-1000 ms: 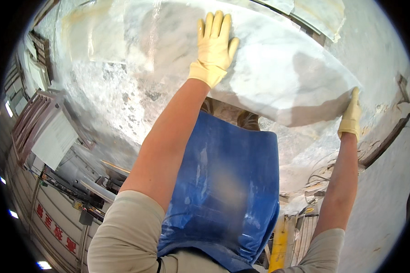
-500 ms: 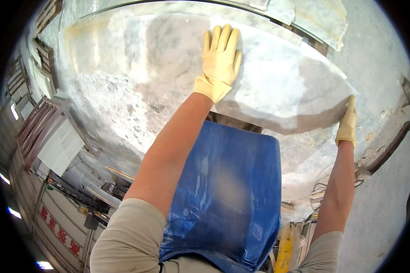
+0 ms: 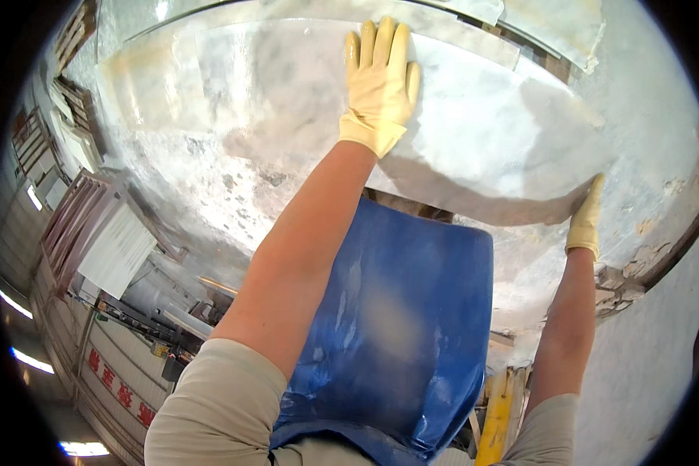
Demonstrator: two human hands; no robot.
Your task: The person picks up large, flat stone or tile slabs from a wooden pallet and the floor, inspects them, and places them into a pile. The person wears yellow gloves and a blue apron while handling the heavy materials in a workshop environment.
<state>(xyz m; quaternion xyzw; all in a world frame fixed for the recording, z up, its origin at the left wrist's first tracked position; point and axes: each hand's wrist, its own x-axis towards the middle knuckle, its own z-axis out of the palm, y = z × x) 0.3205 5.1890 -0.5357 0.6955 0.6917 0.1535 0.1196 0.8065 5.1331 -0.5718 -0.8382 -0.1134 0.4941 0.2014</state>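
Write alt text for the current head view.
A yellow-gloved left hand lies spread flat on a pale, mottled stone slab, while the right hand, gloved alike, is at the slab's right end. A shiny blue apron shows below, between the forearms.

Spreads around both hands as a pale grey floor (image 3: 646, 221), stained and dark-flecked to the left of the left hand (image 3: 379, 93). Passes under a broad grey-white marble slab (image 3: 474, 109), with that left hand laid flat on top and the right hand (image 3: 585, 217) at the right end; keeps the actual contact beneath hidden. Bears a paler stone slab (image 3: 555, 27) beyond the right hand, with dark timber (image 3: 555, 64) along the near edge. Carries broken fragments (image 3: 621, 287) and a dark strip (image 3: 679, 256) near the right wrist. Supports a maroon rack (image 3: 74, 213) well left of the left hand.
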